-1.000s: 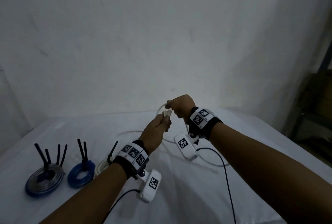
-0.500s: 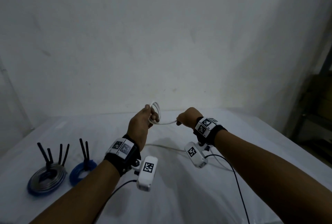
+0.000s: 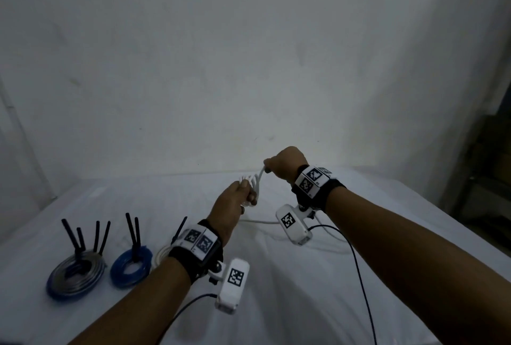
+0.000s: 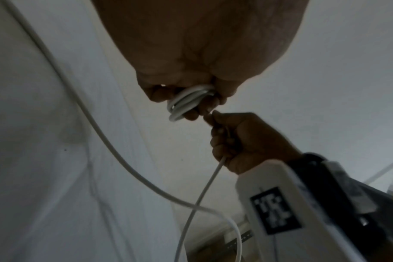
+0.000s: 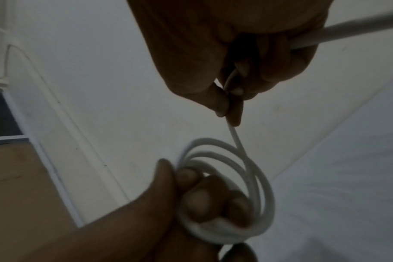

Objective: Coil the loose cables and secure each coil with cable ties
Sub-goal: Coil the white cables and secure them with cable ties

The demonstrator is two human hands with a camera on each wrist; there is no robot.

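Note:
My left hand [image 3: 240, 197] grips a small coil of white cable [image 3: 251, 182] above the middle of the table; the loops [image 5: 231, 179] ring its fingers in the right wrist view. The coil [image 4: 188, 100] shows between its curled fingers in the left wrist view. Just up and to the right, my right hand [image 3: 280, 163] pinches the same cable's free run [image 5: 234, 134] between thumb and forefinger. The loose tail [image 3: 262, 221] trails down onto the cloth and passes under my right wrist.
Three tied coils lie at the left on the white cloth [image 3: 304, 275]: a grey and blue one [image 3: 76, 275], a blue one [image 3: 131, 266] and a white one [image 3: 161, 255], each with black cable ties [image 3: 132, 230] sticking up. A white wall stands behind; dark shelving [image 3: 486, 178] at right.
My hands drew apart, then came back together. My right hand has risen and swung the cable over toward the coil, which now shows more loops. My left hand has shifted right.

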